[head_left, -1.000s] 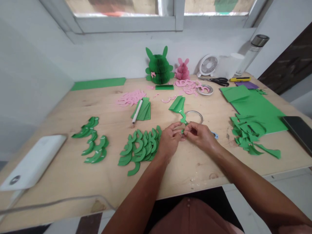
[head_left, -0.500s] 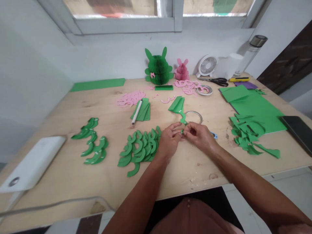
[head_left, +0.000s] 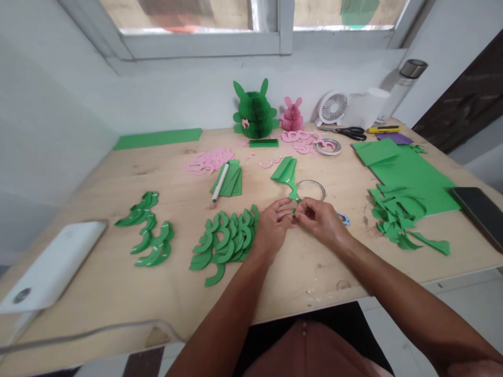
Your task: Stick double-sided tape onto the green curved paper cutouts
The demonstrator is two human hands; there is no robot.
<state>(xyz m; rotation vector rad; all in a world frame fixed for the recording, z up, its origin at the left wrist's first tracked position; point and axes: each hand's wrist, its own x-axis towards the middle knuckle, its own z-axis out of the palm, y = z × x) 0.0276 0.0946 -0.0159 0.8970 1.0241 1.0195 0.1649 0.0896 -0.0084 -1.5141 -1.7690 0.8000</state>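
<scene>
My left hand (head_left: 274,225) and my right hand (head_left: 317,219) meet at the middle of the table, both closed on a green curved paper piece (head_left: 293,192). Its lower end lies between my fingertips and is largely hidden. Beyond the piece lies a folded green paper (head_left: 285,168). Just past my right hand is a roll of tape (head_left: 323,189), and a small blue tool (head_left: 344,218) shows partly behind that wrist. Close to my left hand's outer side, a pile of green scalloped paper cutouts (head_left: 226,238) is spread out.
Other green cutouts (head_left: 153,235) lie left, near a white power bank (head_left: 58,262). A white marker (head_left: 220,182) rests on green paper strips. Green scraps (head_left: 396,214) and a phone (head_left: 479,212) are at right. Behind stand a green honeycomb paper figure (head_left: 255,115) and a small fan (head_left: 333,107).
The view has shifted slightly. Both hands keep their pinch on the green paper piece, with hardly any movement of the fingers.
</scene>
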